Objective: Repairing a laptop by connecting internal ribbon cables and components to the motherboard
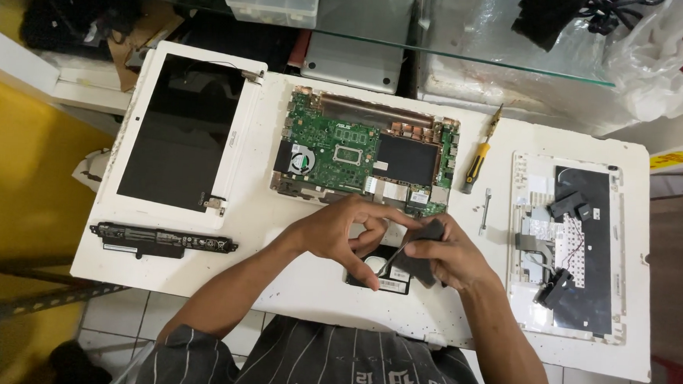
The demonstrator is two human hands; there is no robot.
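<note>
One motherboard (365, 152), one screen (179, 131), one battery (163, 239), one screwdriver (479, 158). Left hand (332, 234) and right hand (450, 258) both pinching small dark grey part (420, 245), flat, near table (314, 287) front edge.

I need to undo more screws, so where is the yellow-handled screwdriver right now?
The yellow-handled screwdriver lies on the white table in the head view, just right of the green circuit board and left of the upturned white keyboard panel.
</note>
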